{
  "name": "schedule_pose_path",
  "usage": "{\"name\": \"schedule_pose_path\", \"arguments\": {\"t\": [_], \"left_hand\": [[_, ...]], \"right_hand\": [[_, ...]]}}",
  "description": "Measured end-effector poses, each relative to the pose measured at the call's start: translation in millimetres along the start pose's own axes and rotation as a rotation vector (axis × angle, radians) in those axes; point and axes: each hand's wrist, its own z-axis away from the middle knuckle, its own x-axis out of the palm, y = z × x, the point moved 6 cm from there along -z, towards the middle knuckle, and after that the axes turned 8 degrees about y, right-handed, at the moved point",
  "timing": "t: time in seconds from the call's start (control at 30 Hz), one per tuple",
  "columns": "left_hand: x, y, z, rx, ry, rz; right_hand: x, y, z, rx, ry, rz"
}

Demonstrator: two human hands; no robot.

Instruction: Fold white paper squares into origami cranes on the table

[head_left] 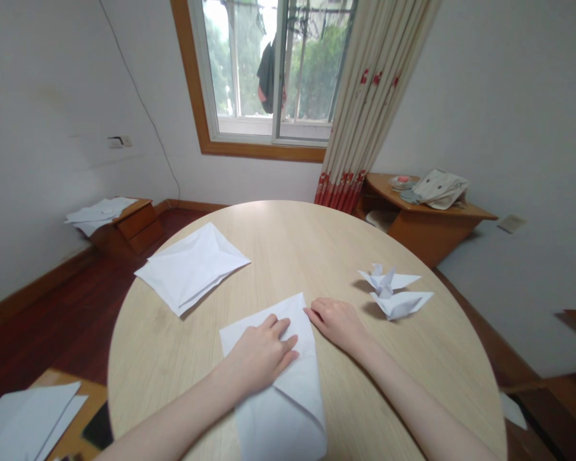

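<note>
2 paper cranes (391, 291) beside folded sheet (290, 394)

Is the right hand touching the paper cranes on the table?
No, the right hand rests on the round wooden table, apart from the two paper cranes, with bare tabletop between them.

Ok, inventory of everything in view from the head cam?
table: 1, pale wood, centre
near sheet: 1, white, folded, table front
far sheet: 1, white, folded, table left
paper birds: 2, white, table right
left cabinet: 1, brown, left wall, papers on top
right shelf: 1, brown, right wall, cloth bag on top
curtain: 1, cream with red flowers, beside window
window: 1, wood-framed, back wall
left hand: 1, flat on near sheet
right hand: 1, at near sheet's edge
</note>
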Motion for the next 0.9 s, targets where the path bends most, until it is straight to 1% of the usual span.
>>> {"name": "schedule_pose_path", "arguments": {"t": [0.3,0.57,0.77,0.9], "left_hand": [[0.4,0.8,0.0,0.01,0.016,-0.009],[0.2,0.7,-0.3,0.012,0.021,-0.005],[0.0,-0.3,0.3,0.006,0.035,-0.004],[-1.0,1.1,0.5,-0.001,0.035,0.015]], "right_hand": [[6.8,11.9,-6.9,0.193,0.034,-0.006],[7.3,19.4,-14.3,0.364,0.035,-0.028],[8.8,19.4,-15.2,0.436,0.028,-0.001],[8.3,16.5,-15.1,0.449,0.021,0.022]]}}
